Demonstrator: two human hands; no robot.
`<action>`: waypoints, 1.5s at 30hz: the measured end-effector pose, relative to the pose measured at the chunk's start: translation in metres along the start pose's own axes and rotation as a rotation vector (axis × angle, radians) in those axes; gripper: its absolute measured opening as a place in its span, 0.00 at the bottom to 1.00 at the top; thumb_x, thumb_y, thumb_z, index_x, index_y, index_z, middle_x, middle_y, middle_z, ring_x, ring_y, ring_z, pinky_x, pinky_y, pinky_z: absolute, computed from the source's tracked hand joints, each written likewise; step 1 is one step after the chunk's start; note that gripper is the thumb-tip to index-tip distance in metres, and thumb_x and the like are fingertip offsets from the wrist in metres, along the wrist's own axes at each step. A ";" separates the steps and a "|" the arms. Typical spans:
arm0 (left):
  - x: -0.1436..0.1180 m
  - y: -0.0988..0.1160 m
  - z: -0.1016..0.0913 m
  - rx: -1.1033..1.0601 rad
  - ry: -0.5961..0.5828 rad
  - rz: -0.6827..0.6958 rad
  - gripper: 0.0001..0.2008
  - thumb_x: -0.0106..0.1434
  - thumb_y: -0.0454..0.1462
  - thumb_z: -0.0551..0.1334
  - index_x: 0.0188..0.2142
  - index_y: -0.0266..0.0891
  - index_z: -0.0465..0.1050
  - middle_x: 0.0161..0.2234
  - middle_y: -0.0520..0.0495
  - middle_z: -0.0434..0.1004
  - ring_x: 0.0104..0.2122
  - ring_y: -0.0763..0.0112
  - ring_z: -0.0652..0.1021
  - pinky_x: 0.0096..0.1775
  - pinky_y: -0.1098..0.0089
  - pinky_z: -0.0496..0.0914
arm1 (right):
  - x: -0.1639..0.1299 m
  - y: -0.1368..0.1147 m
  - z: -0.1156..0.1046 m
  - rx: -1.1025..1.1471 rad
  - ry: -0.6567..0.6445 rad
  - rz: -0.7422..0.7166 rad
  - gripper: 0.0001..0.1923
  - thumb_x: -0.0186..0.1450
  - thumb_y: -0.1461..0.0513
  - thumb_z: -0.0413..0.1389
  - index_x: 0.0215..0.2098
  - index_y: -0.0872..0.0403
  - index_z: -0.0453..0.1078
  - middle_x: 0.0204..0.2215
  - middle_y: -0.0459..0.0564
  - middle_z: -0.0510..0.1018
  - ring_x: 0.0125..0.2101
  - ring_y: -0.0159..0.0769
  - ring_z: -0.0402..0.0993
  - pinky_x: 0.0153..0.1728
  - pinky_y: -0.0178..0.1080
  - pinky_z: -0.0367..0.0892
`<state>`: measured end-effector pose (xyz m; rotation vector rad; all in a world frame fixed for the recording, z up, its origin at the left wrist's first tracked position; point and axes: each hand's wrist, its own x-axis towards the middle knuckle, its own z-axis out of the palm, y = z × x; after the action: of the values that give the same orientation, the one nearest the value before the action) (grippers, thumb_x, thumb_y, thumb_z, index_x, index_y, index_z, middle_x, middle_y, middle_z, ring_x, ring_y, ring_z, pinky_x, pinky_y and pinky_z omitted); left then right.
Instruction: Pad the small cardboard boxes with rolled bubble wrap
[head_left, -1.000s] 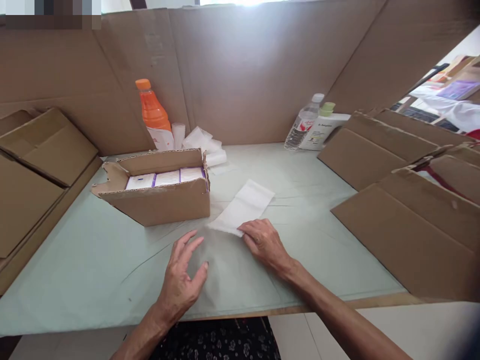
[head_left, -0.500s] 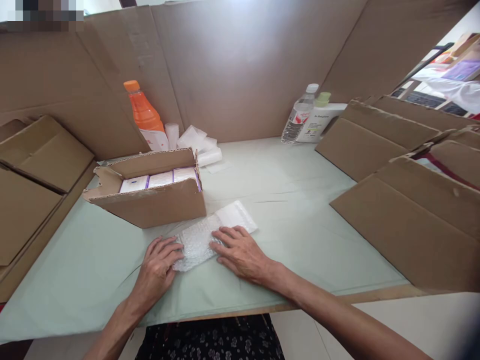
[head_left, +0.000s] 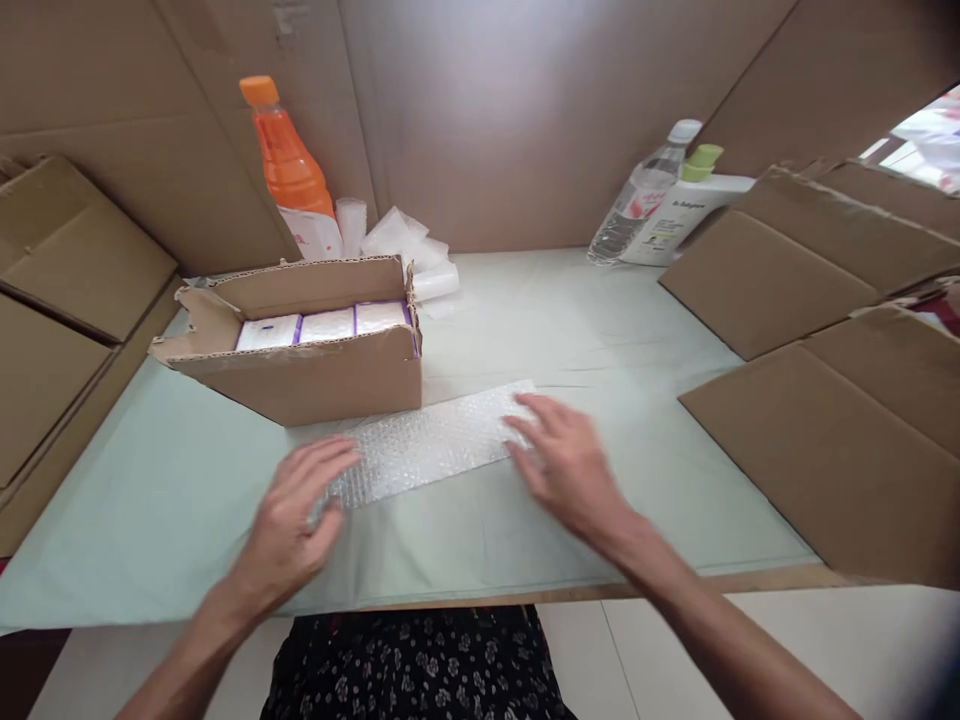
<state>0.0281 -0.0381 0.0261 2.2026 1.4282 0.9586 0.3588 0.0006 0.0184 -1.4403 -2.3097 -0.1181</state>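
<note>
A long strip of clear bubble wrap (head_left: 435,440) lies flat and slantwise on the pale green tablecloth (head_left: 495,540). My left hand (head_left: 296,505) is at its left end, fingers apart and a little blurred, the thumb held away from the fingers. At the strip's right end my right hand (head_left: 559,455) has its fingers spread, the tips over the wrap; whether they touch it I cannot tell. Just behind the strip stands an open cardboard box (head_left: 352,385) holding several white packs with purple edges (head_left: 328,325).
Behind the box are an orange drink bottle (head_left: 289,165) and crumpled clear wrap (head_left: 405,240). A water bottle (head_left: 637,195) and a white bottle with a green cap (head_left: 679,220) lean at the back right. Cardboard boxes flank the table at left (head_left: 67,260) and right (head_left: 847,430).
The bubble wrap, shorter and partly doubled before, now lies stretched out longer. My right hand has moved right and my left hand slightly left, fingers more raised. The camera view has tilted down.
</note>
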 end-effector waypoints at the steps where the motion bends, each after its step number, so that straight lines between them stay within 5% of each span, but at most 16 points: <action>1: 0.005 0.006 0.013 0.027 -0.042 0.055 0.26 0.59 0.29 0.59 0.56 0.47 0.76 0.56 0.43 0.78 0.59 0.51 0.74 0.62 0.47 0.67 | 0.011 -0.022 0.012 0.051 -0.063 -0.088 0.16 0.71 0.62 0.52 0.54 0.55 0.74 0.60 0.61 0.73 0.59 0.52 0.69 0.55 0.55 0.67; 4: 0.013 0.002 0.045 0.107 -0.234 0.140 0.24 0.63 0.32 0.60 0.59 0.44 0.73 0.61 0.39 0.73 0.63 0.51 0.70 0.64 0.45 0.65 | 0.033 -0.060 0.044 0.174 -0.237 -0.309 0.21 0.70 0.60 0.55 0.60 0.58 0.70 0.63 0.61 0.71 0.62 0.51 0.66 0.56 0.53 0.66; 6: 0.007 -0.016 0.048 0.146 -0.275 0.121 0.23 0.66 0.35 0.60 0.60 0.44 0.72 0.64 0.40 0.70 0.65 0.50 0.68 0.65 0.44 0.63 | 0.030 -0.051 0.052 0.200 -0.287 -0.330 0.22 0.71 0.58 0.54 0.61 0.57 0.69 0.64 0.59 0.70 0.63 0.50 0.65 0.59 0.54 0.64; 11: -0.031 -0.059 0.010 0.127 -0.210 0.002 0.22 0.69 0.39 0.59 0.62 0.51 0.70 0.66 0.44 0.68 0.67 0.51 0.66 0.65 0.45 0.62 | -0.018 0.032 0.026 0.130 -0.170 -0.022 0.19 0.75 0.58 0.46 0.58 0.52 0.72 0.61 0.56 0.74 0.62 0.50 0.68 0.56 0.55 0.64; 15: -0.042 -0.054 0.003 0.078 0.019 -0.022 0.16 0.67 0.38 0.63 0.54 0.48 0.76 0.58 0.42 0.77 0.62 0.50 0.72 0.60 0.47 0.68 | -0.026 0.061 0.014 0.010 -0.010 0.220 0.20 0.74 0.54 0.46 0.50 0.54 0.76 0.54 0.59 0.79 0.53 0.51 0.75 0.50 0.53 0.67; 19: -0.027 -0.031 0.016 0.069 0.109 0.027 0.13 0.65 0.36 0.64 0.49 0.46 0.79 0.50 0.43 0.82 0.55 0.52 0.77 0.56 0.49 0.70 | -0.004 0.046 0.029 -0.032 -0.039 0.251 0.17 0.69 0.53 0.51 0.45 0.57 0.75 0.53 0.64 0.79 0.52 0.57 0.75 0.49 0.55 0.67; 22: -0.022 -0.014 0.019 0.017 0.099 0.019 0.11 0.66 0.35 0.63 0.47 0.44 0.80 0.48 0.43 0.83 0.54 0.53 0.78 0.56 0.50 0.70 | 0.003 0.035 0.023 0.123 -0.026 0.283 0.11 0.67 0.56 0.52 0.34 0.53 0.72 0.44 0.59 0.82 0.43 0.50 0.78 0.42 0.50 0.70; 27: -0.026 0.012 0.012 -0.306 0.017 -0.302 0.11 0.68 0.40 0.61 0.47 0.41 0.79 0.47 0.42 0.82 0.47 0.60 0.81 0.50 0.60 0.74 | -0.003 0.012 -0.023 0.431 0.037 0.449 0.11 0.66 0.52 0.57 0.37 0.51 0.70 0.30 0.48 0.80 0.29 0.38 0.76 0.30 0.38 0.68; 30: -0.020 0.026 0.013 -0.602 -0.018 -0.481 0.20 0.66 0.46 0.63 0.54 0.38 0.73 0.47 0.39 0.81 0.42 0.62 0.81 0.43 0.65 0.76 | 0.006 -0.031 -0.034 0.575 -0.007 0.292 0.09 0.67 0.55 0.58 0.40 0.51 0.72 0.34 0.49 0.81 0.33 0.37 0.78 0.30 0.36 0.68; 33: -0.007 0.032 0.014 -0.738 -0.047 -0.563 0.34 0.64 0.50 0.63 0.64 0.36 0.62 0.39 0.44 0.81 0.33 0.67 0.79 0.35 0.68 0.74 | 0.020 -0.080 -0.022 0.719 -0.175 0.019 0.13 0.68 0.54 0.59 0.48 0.52 0.73 0.41 0.51 0.83 0.39 0.39 0.79 0.38 0.39 0.72; 36: 0.006 0.023 0.012 -0.599 -0.002 -0.653 0.33 0.62 0.47 0.63 0.63 0.35 0.63 0.34 0.48 0.77 0.29 0.70 0.75 0.34 0.69 0.71 | 0.032 -0.105 -0.005 0.796 -0.301 -0.145 0.23 0.68 0.50 0.60 0.57 0.51 0.70 0.48 0.53 0.82 0.46 0.42 0.78 0.47 0.45 0.72; 38: 0.012 0.011 0.009 -0.457 0.031 -0.680 0.31 0.61 0.44 0.62 0.62 0.35 0.65 0.35 0.48 0.76 0.30 0.70 0.74 0.33 0.69 0.69 | 0.038 -0.104 0.003 0.772 -0.290 -0.134 0.21 0.70 0.51 0.57 0.57 0.52 0.70 0.48 0.53 0.82 0.46 0.42 0.78 0.49 0.46 0.71; 45: 0.020 -0.022 0.007 -0.039 -0.129 -0.645 0.36 0.60 0.37 0.59 0.68 0.34 0.57 0.32 0.50 0.77 0.29 0.66 0.74 0.36 0.65 0.66 | 0.053 -0.080 0.036 0.205 -0.448 -0.034 0.14 0.69 0.63 0.56 0.53 0.55 0.74 0.46 0.55 0.82 0.41 0.44 0.79 0.42 0.44 0.69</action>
<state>0.0242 -0.0103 0.0149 1.5610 1.8550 0.5932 0.2583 0.0187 0.0181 -1.4328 -2.5992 0.4651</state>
